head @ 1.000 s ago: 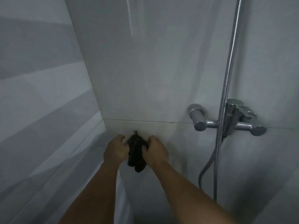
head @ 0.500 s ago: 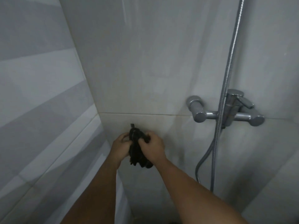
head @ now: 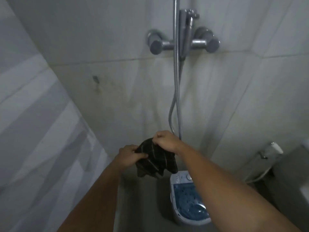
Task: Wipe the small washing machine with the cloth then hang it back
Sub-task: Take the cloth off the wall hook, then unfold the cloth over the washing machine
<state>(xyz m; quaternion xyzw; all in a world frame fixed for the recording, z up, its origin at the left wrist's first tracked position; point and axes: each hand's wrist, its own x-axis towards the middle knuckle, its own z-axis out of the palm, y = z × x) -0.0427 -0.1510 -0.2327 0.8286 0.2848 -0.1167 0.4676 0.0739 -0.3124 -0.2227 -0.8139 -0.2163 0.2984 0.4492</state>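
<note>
Cloth bunched, drooping downward.

Home bathroom, shower corner. Chrome shower mixer mounted on pale tiled wall, metal shower hose looping down below it. Bidet sprayer low to the mixer's right. Small washing machine on the floor beneath the mixer.
</note>
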